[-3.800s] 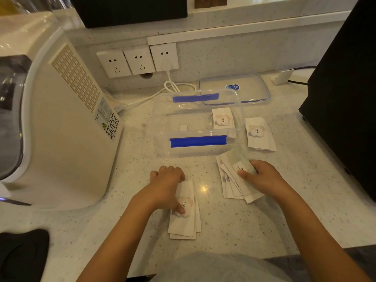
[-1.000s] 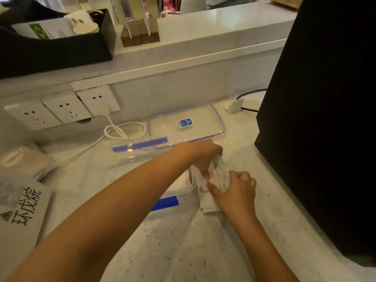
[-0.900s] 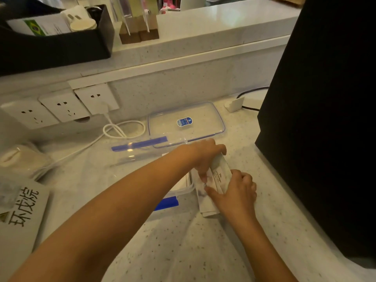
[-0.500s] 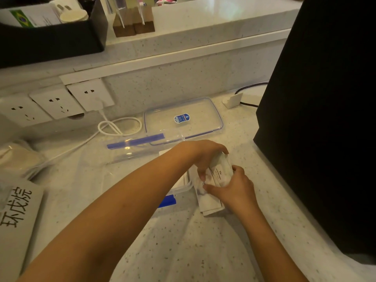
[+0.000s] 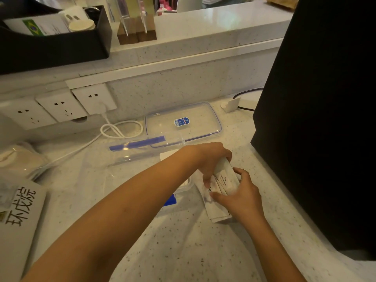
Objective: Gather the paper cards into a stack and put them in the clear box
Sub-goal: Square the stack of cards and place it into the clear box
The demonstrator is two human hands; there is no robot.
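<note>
"The" heads the top card (image 5: 225, 178); "环戊烷" marks the white appliance (image 5: 20, 208).

Clear plastic box (image 5: 142, 159) on the speckled white stone table (image 5: 183, 251), its clear flat lid (image 5: 183, 123) just behind, stack of white paper cards (image 5: 220, 192) right of the box between both hands, left hand (image 5: 211, 157) far, right hand (image 5: 242, 196) near, black panel (image 5: 317, 119) at right.

We see three wall sockets (image 5: 61, 107) and a coiled white cable (image 5: 120, 129) beyond the hands, with a black appliance (image 5: 317, 119) at their right.
</note>
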